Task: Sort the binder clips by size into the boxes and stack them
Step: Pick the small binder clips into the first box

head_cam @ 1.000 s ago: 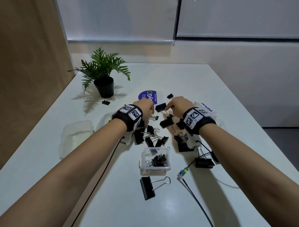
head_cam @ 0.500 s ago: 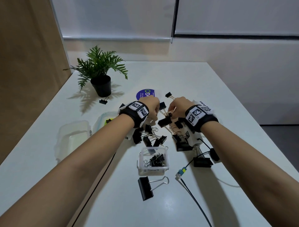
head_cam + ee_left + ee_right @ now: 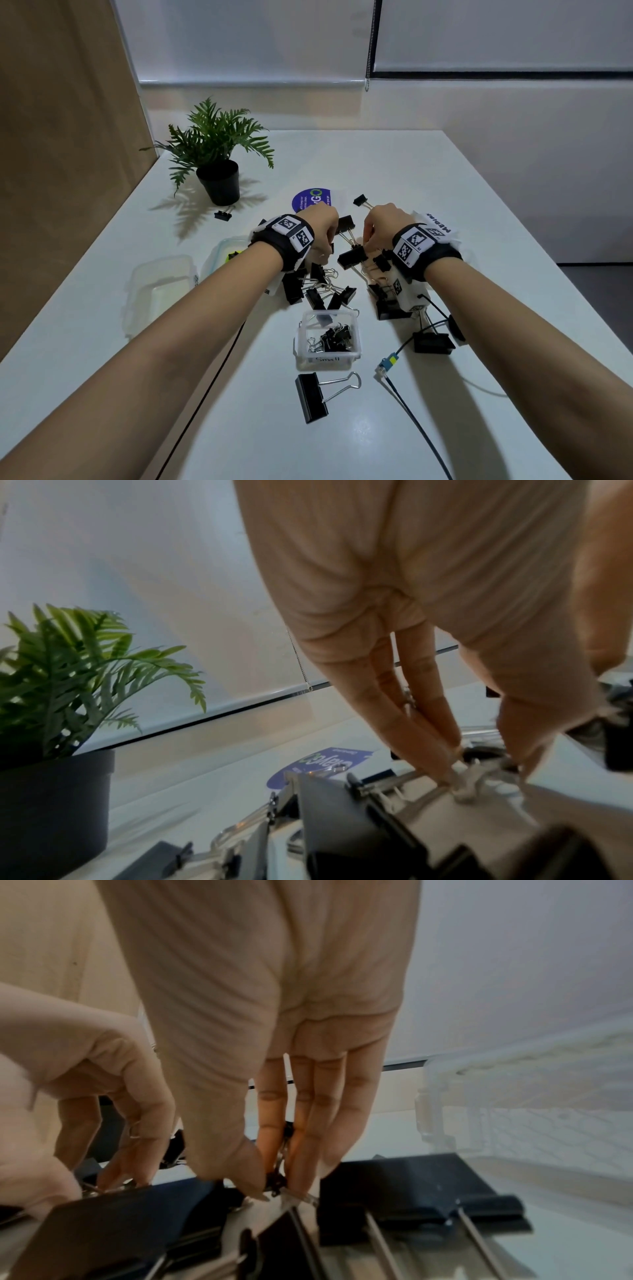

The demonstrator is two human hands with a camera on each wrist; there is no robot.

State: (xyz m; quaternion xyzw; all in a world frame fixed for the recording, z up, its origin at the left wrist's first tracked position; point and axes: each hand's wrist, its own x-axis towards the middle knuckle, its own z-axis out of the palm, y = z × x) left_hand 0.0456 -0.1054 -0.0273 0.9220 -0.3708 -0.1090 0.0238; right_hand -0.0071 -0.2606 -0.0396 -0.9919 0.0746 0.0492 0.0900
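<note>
Pinching wire handles, two hands (image 3: 320, 228) (image 3: 382, 224) work over three boxes (image 3: 329, 356).

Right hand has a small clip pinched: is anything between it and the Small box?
The right hand pinches a small clip beyond the loose clip pile. That pile lies on the table between it and the Small box, whose top is open. Lifting over the pile should avoid snagging.

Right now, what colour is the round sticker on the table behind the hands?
The sticker is mostly blue-purple, with green and white print; the head view shows it best.
</note>
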